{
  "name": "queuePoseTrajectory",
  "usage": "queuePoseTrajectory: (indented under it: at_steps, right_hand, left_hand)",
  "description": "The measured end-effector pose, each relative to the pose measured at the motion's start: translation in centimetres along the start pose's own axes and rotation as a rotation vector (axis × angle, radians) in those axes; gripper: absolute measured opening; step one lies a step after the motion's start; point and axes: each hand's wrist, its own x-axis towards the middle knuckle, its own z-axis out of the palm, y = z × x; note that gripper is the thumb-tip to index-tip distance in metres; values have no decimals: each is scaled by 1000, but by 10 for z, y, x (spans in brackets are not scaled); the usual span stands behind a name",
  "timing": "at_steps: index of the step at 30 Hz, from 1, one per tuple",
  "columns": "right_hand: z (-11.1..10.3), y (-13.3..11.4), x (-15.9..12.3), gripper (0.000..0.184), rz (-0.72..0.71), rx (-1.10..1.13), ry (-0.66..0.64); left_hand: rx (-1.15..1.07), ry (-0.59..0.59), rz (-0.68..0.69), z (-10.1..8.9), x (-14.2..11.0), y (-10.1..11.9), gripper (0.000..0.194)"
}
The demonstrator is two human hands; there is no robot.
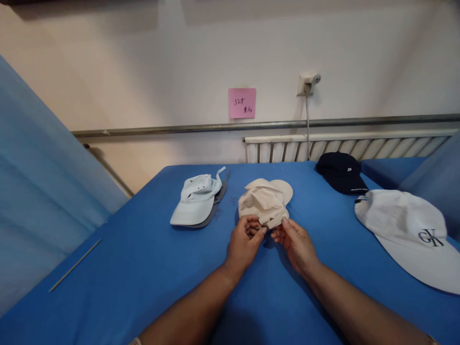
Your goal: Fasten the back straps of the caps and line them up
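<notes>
The left hand point(244, 242) and right hand point(295, 243), nearly meeting, pinch the near edge of a beige cloth cap point(263, 203) just beyond them. To their left on the blue worktop point(143, 268), a pale-blue cloth cap point(196, 206) overlaps a grey brimmed cap point(222, 192); to their right lies a white, dark-lettered cloth cap point(402, 218).

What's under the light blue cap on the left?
Something gray, apparently another cap, shows along the right edge of the light blue cap and its brim. The rest is covered; I can't tell if anything else lies beneath.
</notes>
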Motion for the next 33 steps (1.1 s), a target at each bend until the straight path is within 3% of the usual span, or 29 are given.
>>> queuePoseTrajectory:
  at_steps: [13, 21, 33]
  right_hand:
    - [2, -3, 1, 32, 11, 67, 9]
    - [5, -1, -6, 31, -54, -50, -90]
    - [10, 4, -2, 36, -112, -117, -84]
  left_hand:
    - [-18, -62, 0, -1, 2, 0, 34]
    - [-270, 11, -137, 5, 0, 5, 49]
    - [-288, 61, -179, 7, -4, 7, 49]
